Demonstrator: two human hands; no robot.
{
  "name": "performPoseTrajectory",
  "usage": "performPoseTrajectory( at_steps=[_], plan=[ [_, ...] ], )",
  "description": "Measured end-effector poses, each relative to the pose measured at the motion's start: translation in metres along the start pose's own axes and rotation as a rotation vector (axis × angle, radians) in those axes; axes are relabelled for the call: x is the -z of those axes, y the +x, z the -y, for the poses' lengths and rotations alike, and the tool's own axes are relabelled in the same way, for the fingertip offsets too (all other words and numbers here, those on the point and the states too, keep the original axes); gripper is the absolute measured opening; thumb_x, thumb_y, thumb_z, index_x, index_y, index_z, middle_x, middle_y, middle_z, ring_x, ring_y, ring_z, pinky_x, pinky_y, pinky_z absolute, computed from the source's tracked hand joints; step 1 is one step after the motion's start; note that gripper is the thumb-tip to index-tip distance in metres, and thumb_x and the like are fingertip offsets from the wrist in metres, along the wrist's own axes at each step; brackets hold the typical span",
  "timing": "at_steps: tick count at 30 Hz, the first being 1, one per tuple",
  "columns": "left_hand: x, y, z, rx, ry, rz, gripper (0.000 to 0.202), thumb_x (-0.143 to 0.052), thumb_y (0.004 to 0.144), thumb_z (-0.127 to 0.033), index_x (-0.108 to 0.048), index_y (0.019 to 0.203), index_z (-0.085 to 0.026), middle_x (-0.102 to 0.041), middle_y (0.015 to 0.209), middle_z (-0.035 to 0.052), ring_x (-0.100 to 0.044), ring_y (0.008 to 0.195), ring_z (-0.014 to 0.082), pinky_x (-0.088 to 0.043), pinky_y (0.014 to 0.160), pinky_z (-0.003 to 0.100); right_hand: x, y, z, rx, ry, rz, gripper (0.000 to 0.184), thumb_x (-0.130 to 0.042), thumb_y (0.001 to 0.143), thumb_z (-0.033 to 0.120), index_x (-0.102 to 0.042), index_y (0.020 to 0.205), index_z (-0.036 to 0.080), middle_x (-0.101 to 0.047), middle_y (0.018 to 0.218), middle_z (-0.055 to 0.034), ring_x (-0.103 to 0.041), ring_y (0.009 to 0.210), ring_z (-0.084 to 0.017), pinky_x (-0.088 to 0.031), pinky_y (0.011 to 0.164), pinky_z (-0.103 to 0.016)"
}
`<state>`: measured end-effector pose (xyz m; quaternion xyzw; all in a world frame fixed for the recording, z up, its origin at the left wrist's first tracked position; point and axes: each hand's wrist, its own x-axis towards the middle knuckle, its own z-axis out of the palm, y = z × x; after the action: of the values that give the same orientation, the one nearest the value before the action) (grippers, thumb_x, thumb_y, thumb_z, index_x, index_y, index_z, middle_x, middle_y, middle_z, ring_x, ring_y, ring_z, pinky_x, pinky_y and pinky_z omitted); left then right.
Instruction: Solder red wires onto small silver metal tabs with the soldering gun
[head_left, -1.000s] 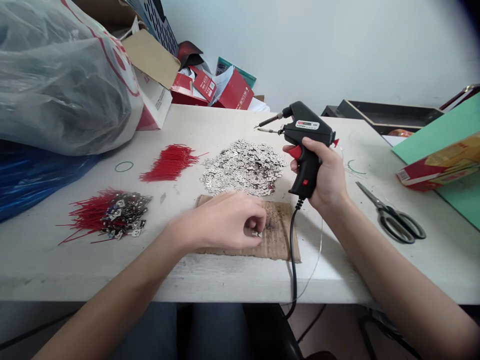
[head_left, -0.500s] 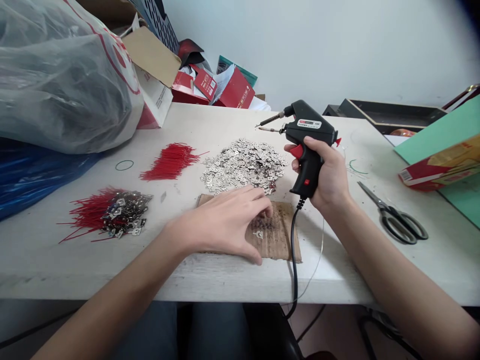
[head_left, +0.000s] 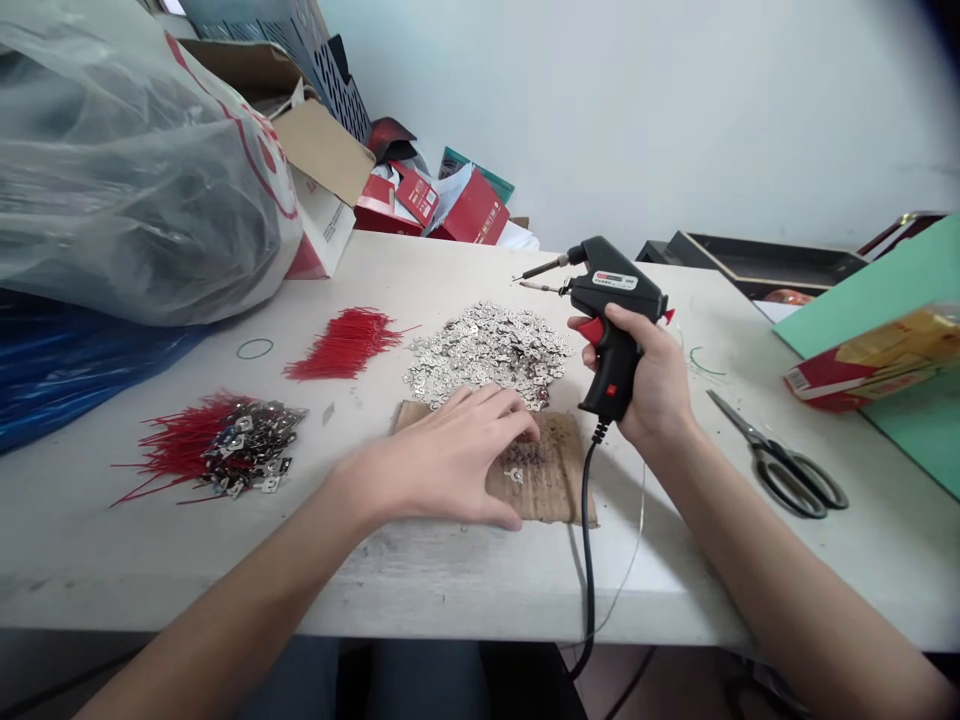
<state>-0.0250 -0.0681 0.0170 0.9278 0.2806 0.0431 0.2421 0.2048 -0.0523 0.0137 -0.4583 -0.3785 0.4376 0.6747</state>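
Observation:
My right hand (head_left: pixel 660 385) grips a black soldering gun (head_left: pixel 613 325) with a red trigger, raised above the table, its tip pointing left. My left hand (head_left: pixel 457 460) rests over a brown cardboard piece (head_left: pixel 566 470), thumb spread away from the bent fingers, with nothing seen in it. On the cardboard, between thumb and fingers, lies one small metal tab (head_left: pixel 514 475). Just beyond is a heap of loose metal tabs (head_left: pixel 487 355). A bundle of red wires (head_left: pixel 345 345) lies left of that heap. Nearer me, on the left, a pile of red wires with metal tabs attached (head_left: pixel 225 445) lies on the table.
Scissors (head_left: pixel 780 460) lie to the right. A black cord (head_left: pixel 589 540) and thin solder wire (head_left: pixel 639 520) run over the table's front edge. Plastic bags (head_left: pixel 142 190) and an open carton (head_left: pixel 322 150) crowd the left; a red-yellow packet (head_left: pixel 870 360) sits at the right.
The camera view has tilted up slightly, so the table sits lower in the picture. Both hands hold nearly the same places, the soldering gun still in my right hand.

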Motion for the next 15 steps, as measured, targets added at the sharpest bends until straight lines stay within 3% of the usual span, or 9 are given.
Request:
performPoseTrajectory(
  at_steps=[5, 10, 15],
  plan=[
    [0.001, 0.004, 0.004, 0.071, 0.007, -0.16, 0.052, -0.08, 0.089, -0.051, -0.06, 0.128, -0.022, -0.06, 0.135, 0.007, -0.053, 0.125, 0.0298, -0.043, 0.104, 0.045, 0.0, 0.0, 0.0, 0.0, 0.001, -0.006, 0.038, -0.078, 0.086, 0.04, -0.072, 0.112, 0.013, -0.078, 0.1, -0.011, -0.056, 0.058, -0.011, -0.04, 0.045, -0.021],
    [0.007, 0.007, 0.015, 0.24, 0.207, -0.333, 0.028, -0.065, 0.103, -0.034, -0.062, 0.125, -0.018, -0.065, 0.131, 0.0094, -0.056, 0.126, 0.03, -0.041, 0.107, 0.05, -0.001, 0.001, 0.0, 0.004, 0.002, -0.021, 0.038, -0.08, 0.085, 0.039, -0.072, 0.111, 0.013, -0.078, 0.099, -0.012, -0.056, 0.057, -0.01, -0.044, 0.047, -0.021],
    [0.026, -0.008, 0.043, 0.459, 0.422, -0.396, 0.037, -0.066, 0.096, -0.028, -0.062, 0.131, -0.018, -0.067, 0.135, 0.014, -0.057, 0.129, 0.0365, -0.043, 0.104, 0.055, -0.002, -0.001, 0.001, -0.014, 0.01, -0.023, 0.037, -0.082, 0.084, 0.04, -0.073, 0.108, 0.014, -0.079, 0.101, -0.0129, -0.057, 0.058, -0.011, -0.042, 0.044, -0.021]
  ],
)
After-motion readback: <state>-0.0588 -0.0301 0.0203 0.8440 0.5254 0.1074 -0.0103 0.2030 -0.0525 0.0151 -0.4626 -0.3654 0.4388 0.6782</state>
